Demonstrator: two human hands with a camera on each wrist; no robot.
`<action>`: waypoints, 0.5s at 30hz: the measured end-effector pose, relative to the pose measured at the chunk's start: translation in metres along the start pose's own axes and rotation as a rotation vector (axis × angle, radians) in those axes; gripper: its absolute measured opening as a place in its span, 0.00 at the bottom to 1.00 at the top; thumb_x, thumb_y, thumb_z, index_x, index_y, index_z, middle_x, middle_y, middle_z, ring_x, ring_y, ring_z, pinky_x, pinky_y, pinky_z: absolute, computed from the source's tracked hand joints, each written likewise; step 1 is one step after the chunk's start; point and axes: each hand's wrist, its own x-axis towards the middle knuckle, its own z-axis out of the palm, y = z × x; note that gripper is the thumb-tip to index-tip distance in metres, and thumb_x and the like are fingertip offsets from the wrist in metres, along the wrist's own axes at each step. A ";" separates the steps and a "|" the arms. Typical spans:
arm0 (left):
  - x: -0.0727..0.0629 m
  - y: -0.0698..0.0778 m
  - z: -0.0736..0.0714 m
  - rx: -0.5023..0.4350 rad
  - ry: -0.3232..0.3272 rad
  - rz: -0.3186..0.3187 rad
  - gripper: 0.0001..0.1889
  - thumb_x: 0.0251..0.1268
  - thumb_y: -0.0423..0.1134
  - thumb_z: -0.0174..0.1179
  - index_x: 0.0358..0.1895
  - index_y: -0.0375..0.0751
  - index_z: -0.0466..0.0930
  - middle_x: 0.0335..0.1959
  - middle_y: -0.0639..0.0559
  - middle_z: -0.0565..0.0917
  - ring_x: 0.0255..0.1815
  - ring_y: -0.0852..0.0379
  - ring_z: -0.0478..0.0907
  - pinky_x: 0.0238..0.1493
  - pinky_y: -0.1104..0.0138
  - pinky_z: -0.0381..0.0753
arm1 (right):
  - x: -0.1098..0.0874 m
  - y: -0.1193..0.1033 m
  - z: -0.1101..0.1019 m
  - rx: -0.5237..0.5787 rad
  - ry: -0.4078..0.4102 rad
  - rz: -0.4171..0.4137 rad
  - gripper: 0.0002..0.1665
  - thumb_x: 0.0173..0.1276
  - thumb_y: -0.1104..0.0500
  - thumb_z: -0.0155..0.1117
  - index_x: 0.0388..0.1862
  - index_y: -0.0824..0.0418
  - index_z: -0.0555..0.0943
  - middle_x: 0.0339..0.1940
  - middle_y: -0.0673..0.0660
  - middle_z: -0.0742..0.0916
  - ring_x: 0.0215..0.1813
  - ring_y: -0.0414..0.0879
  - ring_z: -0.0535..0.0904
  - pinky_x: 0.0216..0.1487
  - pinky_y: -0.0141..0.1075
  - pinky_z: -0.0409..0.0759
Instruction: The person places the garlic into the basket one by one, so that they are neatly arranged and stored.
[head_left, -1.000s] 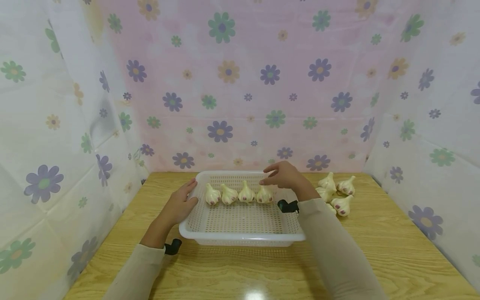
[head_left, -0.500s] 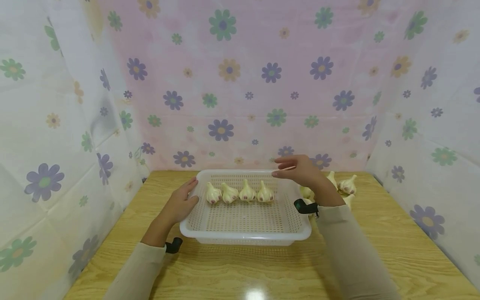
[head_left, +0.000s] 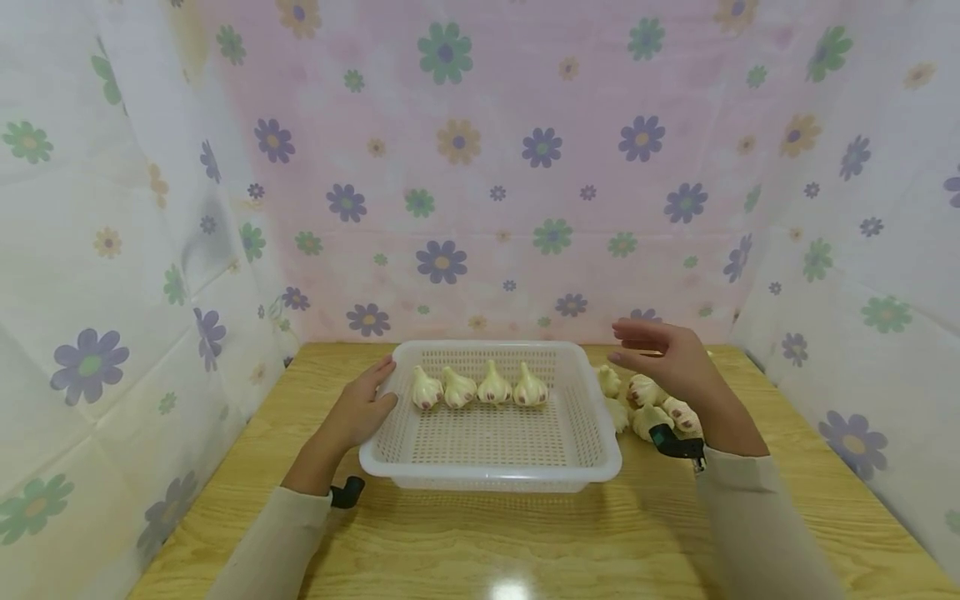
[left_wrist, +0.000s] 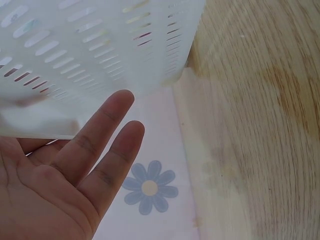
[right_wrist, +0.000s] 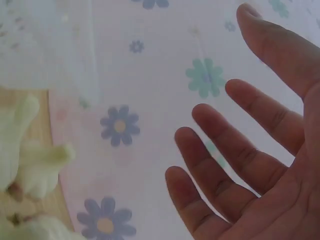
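A white plastic basket (head_left: 491, 473) with slotted walls sits on the table, and several garlic bulbs (head_left: 494, 385) stand in a row inside it. My left hand (head_left: 358, 410) rests at the basket's left rim; in the left wrist view two of its fingers (left_wrist: 92, 142) stretch out straight beside the slotted wall, while others are partly hidden by the rim. My right hand (head_left: 663, 354) hovers to the right of the basket, fingers extended and nothing in it. Below it lies a pile of more garlic bulbs (head_left: 647, 390), partly covered by the hand and wrist.
The wood-grain table (head_left: 480, 542) extends in front of the basket and to both sides. A flower-print curtain (head_left: 491, 167) encloses the back and sides. A dark camera mount (head_left: 675, 442) sits at the right wrist, close over the pile; another (head_left: 347, 492) is at the left wrist.
My right hand has left the rightmost garlic bulb in the basket and moved right, over the rim to above the pile. The left hand and basket have stayed in place.
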 end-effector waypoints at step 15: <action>-0.001 0.003 0.000 0.011 -0.006 -0.015 0.36 0.71 0.39 0.51 0.81 0.33 0.58 0.85 0.47 0.54 0.84 0.39 0.52 0.80 0.44 0.58 | -0.043 0.066 -0.052 -0.090 0.194 0.227 0.39 0.69 0.35 0.66 0.75 0.47 0.75 0.71 0.59 0.79 0.63 0.42 0.76 0.44 0.22 0.78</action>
